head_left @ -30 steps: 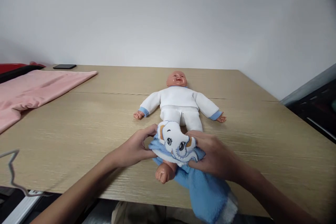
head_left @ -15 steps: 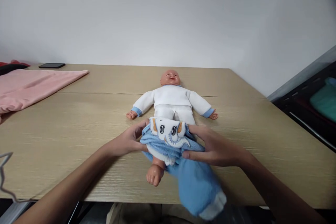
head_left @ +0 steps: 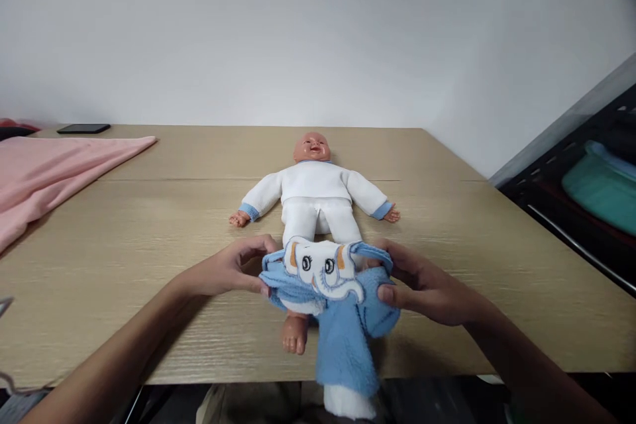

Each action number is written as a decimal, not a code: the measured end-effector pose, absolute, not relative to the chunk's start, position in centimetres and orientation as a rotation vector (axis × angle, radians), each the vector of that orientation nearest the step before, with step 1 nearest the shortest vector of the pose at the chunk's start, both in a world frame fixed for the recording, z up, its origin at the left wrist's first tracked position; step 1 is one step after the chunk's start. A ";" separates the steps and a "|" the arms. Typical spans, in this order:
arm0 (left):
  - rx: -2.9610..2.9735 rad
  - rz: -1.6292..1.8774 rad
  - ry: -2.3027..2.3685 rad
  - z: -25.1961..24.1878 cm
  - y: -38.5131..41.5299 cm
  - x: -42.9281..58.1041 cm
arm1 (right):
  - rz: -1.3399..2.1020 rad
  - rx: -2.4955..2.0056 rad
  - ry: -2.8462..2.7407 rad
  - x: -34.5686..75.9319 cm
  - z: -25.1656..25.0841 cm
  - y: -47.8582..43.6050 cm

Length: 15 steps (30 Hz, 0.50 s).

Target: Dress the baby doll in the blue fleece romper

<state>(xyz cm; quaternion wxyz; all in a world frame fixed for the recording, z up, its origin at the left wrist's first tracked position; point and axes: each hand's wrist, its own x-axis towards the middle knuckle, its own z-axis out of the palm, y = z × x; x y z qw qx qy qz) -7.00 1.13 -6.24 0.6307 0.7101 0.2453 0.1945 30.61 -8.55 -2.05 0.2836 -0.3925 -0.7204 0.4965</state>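
A baby doll [head_left: 314, 185] in a white suit with blue cuffs lies on its back on the wooden table [head_left: 149, 238], head away from me. A blue fleece garment [head_left: 342, 331] with a white elephant patch [head_left: 320, 268] is bunched over the doll's legs. My left hand [head_left: 233, 268] grips the garment's left edge and my right hand [head_left: 422, 281] grips its right edge. One bare doll foot [head_left: 295, 338] sticks out below the garment. The other garment leg hangs over the table's front edge.
A pink cloth [head_left: 54, 169] lies at the far left of the table, with a black phone [head_left: 83, 128] behind it by the wall. A dark shelf with a teal item [head_left: 601, 189] stands at the right.
Both hands have shifted the blue garment along the doll's legs, and the elephant patch now faces up between them. The loose garment leg has swung down over the table's edge.
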 end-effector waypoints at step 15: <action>1.969 0.216 0.464 2.3 -0.6 2.9 | 0.662 -1.316 -2.019 26.7 2.5 -8.4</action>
